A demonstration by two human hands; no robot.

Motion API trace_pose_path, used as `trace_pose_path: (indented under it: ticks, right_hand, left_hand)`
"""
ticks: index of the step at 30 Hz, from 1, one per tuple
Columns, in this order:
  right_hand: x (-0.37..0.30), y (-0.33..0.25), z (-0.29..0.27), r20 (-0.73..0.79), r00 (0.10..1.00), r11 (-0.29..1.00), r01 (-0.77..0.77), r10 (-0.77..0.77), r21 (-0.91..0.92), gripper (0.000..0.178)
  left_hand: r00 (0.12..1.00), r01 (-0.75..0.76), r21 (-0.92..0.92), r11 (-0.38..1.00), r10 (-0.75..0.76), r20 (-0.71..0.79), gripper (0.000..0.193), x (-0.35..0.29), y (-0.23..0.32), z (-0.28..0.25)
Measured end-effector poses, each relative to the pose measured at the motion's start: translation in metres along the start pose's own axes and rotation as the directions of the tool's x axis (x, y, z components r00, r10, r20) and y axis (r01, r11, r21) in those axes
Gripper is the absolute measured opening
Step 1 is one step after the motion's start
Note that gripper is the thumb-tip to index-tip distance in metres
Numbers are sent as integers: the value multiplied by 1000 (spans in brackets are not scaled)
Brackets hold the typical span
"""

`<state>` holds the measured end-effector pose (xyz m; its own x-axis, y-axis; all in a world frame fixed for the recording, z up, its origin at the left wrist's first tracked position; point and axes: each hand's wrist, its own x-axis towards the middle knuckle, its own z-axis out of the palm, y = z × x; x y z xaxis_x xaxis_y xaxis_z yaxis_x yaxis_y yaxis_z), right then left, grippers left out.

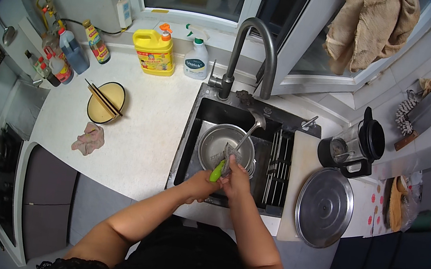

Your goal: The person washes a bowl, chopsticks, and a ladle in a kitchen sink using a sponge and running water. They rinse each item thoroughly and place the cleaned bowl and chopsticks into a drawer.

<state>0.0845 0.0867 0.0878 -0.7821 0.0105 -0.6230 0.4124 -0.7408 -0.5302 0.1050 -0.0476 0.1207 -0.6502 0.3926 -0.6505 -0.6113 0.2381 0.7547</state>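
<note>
White countertop [140, 151] carries 1 black sink [187, 147], set in by the front edge. 1 round lid [324, 208] lies right of the sink's right edge. 1 drying rack [278, 169] runs along that edge, inside. 1 metal pot [207, 147] sits in the sink, between left edge and rack; another metal rim shows partly beside it, can't tell what.

2 hands over the pot's near side. Right hand [237, 182]: fingers curled in, looks closed on 1 ladle [259, 121], bowl end toward the sink's back edge. Left hand [200, 186]: fingers folded round 1 green handle [216, 171], little gap visible; tool end hidden. 1 grey wad [230, 151] at the right fingertips, kind unclear.

Step reads as scrubbing. To do it well: keep ladle low over pot so drips stay in, brace the shaft, work bowl to handle, short strokes, turn it for the back, keep the green handle's hidden end off the fingers.
</note>
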Motion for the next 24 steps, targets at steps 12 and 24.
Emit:
trace_pose_path:
  ticks: [12, 24]
  right_hand:
    - [-1, 17, 6, 18, 953, 883, 286, -302, -372, 16]
    - [14, -5, -2, -188, 973, 988, 118, -135, -99, 17]
  left_hand:
    - [880, -155, 726, 670, 428, -208, 27, 14, -24, 4]
    - [555, -332, 806, 489, 793, -252, 28, 0, -22, 17]
